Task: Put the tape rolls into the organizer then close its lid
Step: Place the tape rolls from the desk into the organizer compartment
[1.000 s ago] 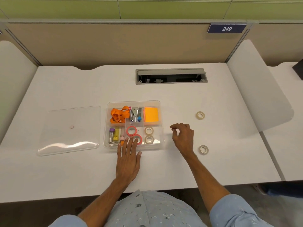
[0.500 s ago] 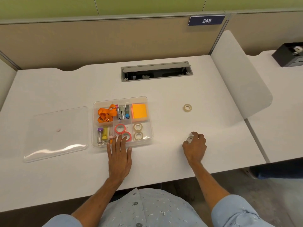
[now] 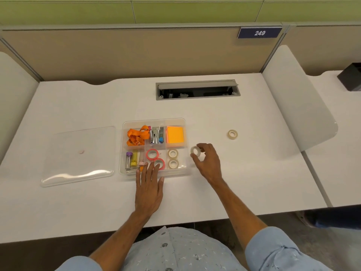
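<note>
On a white cubicle desk (image 3: 234, 173), a clear plastic compartment organizer (image 3: 153, 174) sits open, its clear flat lid (image 3: 78, 155) lying just to its left. The right hand (image 3: 207, 163) pinches a small white tape roll (image 3: 195, 151) in its fingertips just beside the organizer's right wall. The left hand (image 3: 149, 190) lies flat with fingers spread over the front rim, while another white tape roll (image 3: 232, 134) sits well apart to the right.
</note>
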`<control>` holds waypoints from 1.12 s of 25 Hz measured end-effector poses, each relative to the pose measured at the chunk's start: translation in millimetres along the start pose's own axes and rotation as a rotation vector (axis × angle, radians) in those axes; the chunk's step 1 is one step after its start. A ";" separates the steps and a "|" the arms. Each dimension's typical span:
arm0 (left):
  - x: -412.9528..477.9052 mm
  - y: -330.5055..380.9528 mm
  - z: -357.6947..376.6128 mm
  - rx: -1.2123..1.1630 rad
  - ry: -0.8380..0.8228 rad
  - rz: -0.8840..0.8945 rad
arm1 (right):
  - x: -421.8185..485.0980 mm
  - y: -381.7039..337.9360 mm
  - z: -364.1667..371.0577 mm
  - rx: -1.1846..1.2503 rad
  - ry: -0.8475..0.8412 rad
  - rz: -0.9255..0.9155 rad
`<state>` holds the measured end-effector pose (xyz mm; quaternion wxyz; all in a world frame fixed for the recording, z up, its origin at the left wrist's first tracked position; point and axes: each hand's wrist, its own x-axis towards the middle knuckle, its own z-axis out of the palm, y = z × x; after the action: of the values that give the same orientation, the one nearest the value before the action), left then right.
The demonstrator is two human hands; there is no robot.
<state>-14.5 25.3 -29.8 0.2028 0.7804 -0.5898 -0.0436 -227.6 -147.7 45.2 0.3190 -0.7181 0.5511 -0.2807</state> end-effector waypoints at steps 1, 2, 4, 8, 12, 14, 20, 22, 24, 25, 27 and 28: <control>0.2 -0.2 -0.3 0.004 -0.007 -0.002 | 0.5 -5.7 5.5 -0.017 -0.018 -0.043; 0.3 -0.4 0.1 0.009 -0.011 -0.003 | 0.4 -10.0 10.9 -0.053 -0.038 -0.085; 0.2 -0.5 -0.1 0.006 -0.018 -0.002 | 0.2 -15.1 20.4 -0.142 -0.073 -0.156; -0.3 -3.4 0.7 0.014 -0.022 0.011 | 0.2 -18.7 32.2 -0.254 -0.115 -0.258; 0.4 -5.3 2.9 0.024 -0.032 0.013 | -1.2 -13.8 33.9 -0.281 -0.140 -0.275; 0.2 -5.6 3.3 0.033 -0.034 0.014 | -0.2 -10.4 30.2 -0.256 -0.101 -0.270; -0.1 -1.1 1.1 0.027 -0.006 0.021 | 25.1 21.9 0.5 -0.272 0.069 -0.154; -0.3 -0.1 -0.2 0.029 -0.002 0.022 | 39.1 39.7 -12.8 -0.310 0.111 -0.063; -0.2 0.8 -0.7 0.034 0.001 0.020 | 52.7 57.1 -26.1 -0.345 0.141 0.057; 0.2 1.6 -0.3 0.036 0.002 0.016 | 59.3 65.6 -32.7 -0.357 0.158 0.118; 0.9 3.1 -0.3 0.035 0.002 0.002 | 70.6 79.7 -43.9 -0.371 0.187 0.219; 0.9 3.7 -0.7 0.036 0.000 -0.003 | 75.3 85.4 -48.6 -0.371 0.188 0.258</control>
<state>-17.4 23.8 -27.6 0.1887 0.7848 -0.5893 -0.0333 -298.9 -244.2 14.6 0.1620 -0.6588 0.7077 -0.1973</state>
